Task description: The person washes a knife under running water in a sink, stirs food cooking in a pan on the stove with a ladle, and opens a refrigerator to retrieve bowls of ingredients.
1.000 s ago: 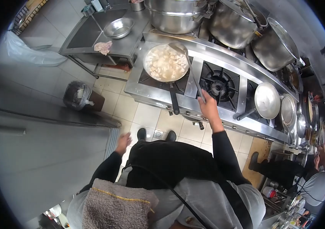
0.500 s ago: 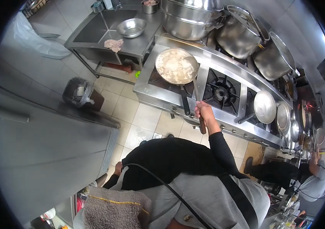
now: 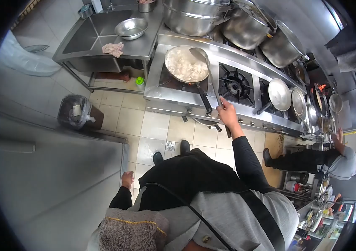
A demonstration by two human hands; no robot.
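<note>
My right hand is closed around the handle of a long metal ladle. The bowl of the ladle is at the right rim of a frying pan, tilted over its edge. Pale, chunky food in whitish liquid fills the pan, which sits on the left burner. Its black handle points toward me, beside the ladle and not held. My left hand hangs low at my side near the grey cabinet, fingers curled, with nothing visible in it.
A burner and a second pan are to the right. Large pots line the back. At left are a sink counter with a metal bowl, and a bin. A co-worker stands far right.
My right hand has shifted the ladle from inside the food up to the pan's right rim. My left hand shows more fully, and the whole view has shifted.
</note>
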